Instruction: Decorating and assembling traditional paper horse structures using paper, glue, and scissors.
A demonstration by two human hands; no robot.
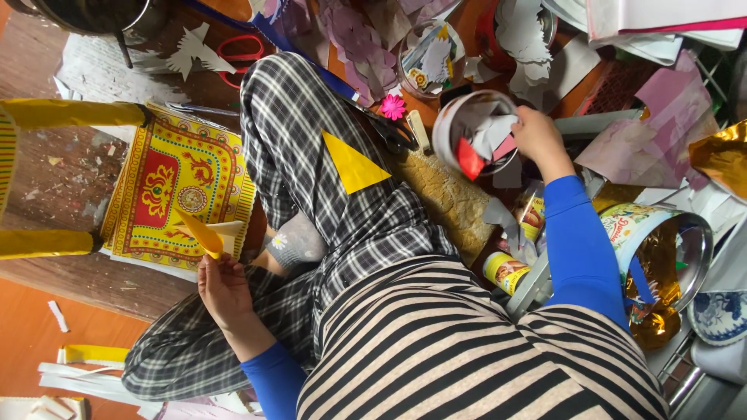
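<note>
Left hand (pixel 223 286) pinches a folded yellow paper piece (pixel 201 233), cone-like, between thumb and fingertips; fingers closed on its lower end, with a strip of white paper just beside it. Piece sits low left of centre, over the edge of a red-and-yellow ornate printed paper sheet (pixel 175 194) lying on the brown floor. Right hand (pixel 537 134) reaches up to a round white-rimmed tin of paper scraps (pixel 476 132); fingers curl at the tin's rim. Cannot tell if they grip the rim or something inside it. Red and white scraps show inside the tin.

A flat yellow paper triangle (pixel 352 165) rests on the person's black-and-white plaid trouser leg (pixel 299 132), between the two hands. Both forearms in blue sleeves; torso in a beige-and-black striped top (pixel 459 350).

Near the right hand: a small pink paper flower (pixel 393 106), black scissors just beside it, a gold-speckled roll (pixel 447 198) lying along the leg. Below the right arm, a small yellow can (pixel 506 272) and a large round printed tin holding gold foil (pixel 661 264). A blue-and-white ceramic bowl (pixel 720 315) at the right edge.

Upper left: red-handled scissors (pixel 241 54) beside a white paper cut-out, a dark metal pot (pixel 85 15) at the corner. Far left, yellow-wrapped bars (pixel 62 114) cross the floor. Top right, heaps of pink, white and gold paper (pixel 669 117).
</note>
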